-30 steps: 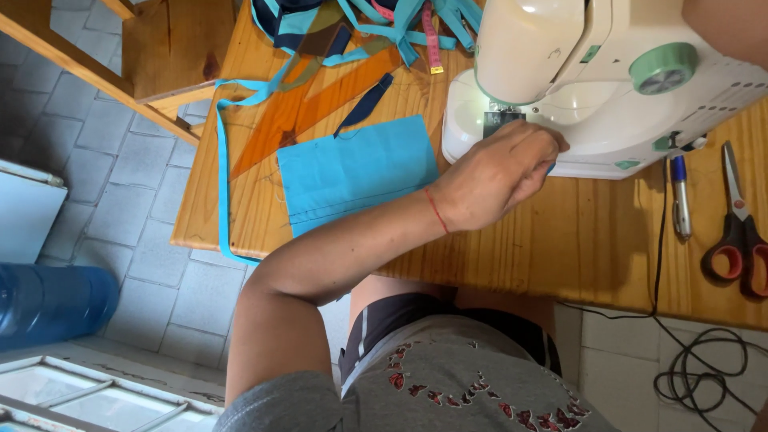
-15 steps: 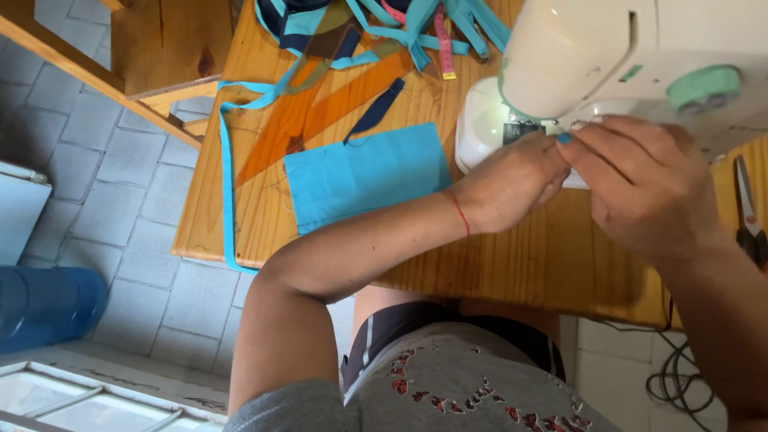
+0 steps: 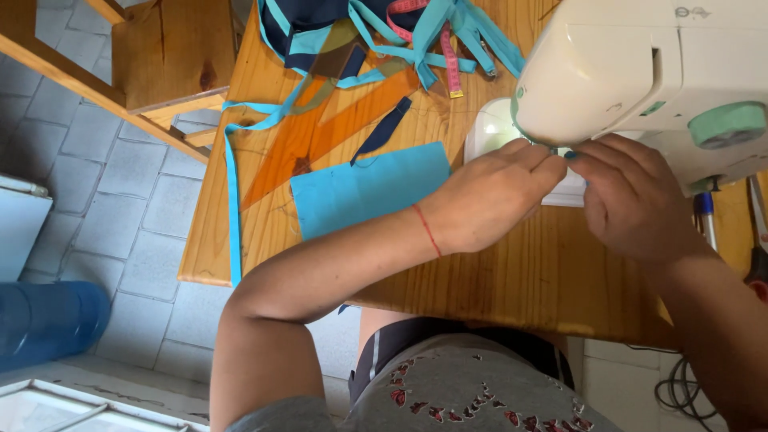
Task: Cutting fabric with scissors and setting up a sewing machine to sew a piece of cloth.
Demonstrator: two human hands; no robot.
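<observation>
Both hands meet at the needle area of the white sewing machine (image 3: 640, 72), which sits on the far right part of the wooden table (image 3: 512, 280). Left hand (image 3: 492, 196) comes in from the lower left, palm down, fingers stretched toward the machine's lit bed, fingertips (image 3: 552, 164) right under the machine head. Right hand (image 3: 636, 200) comes from the right, fingers curled in toward the same spot, tips nearly touching the left ones. Fingers of both hands are pinched close at the needle zone; cannot tell whether they're clamped on anything, the contact point is hidden by the fingers and the machine head. A thin red string (image 3: 426, 230) circles the left wrist. A flat turquoise fabric piece (image 3: 360, 188) lies on the table just left of the left hand, partly under the forearm. Beyond it lies an orange transparent triangle ruler (image 3: 320, 136), with a dark blue strip (image 3: 384, 128) across it. A long turquoise ribbon (image 3: 233, 208) runs along the table's left edge up to a heap of dark and turquoise fabric (image 3: 320, 24) at the far side, with a pink measuring tape (image 3: 450, 60) draped there. At the right edge of the table there's a blue pen (image 3: 706, 220). Off the table: grey tiled floor (image 3: 120, 176), blue container (image 3: 48, 320) at lower left.
</observation>
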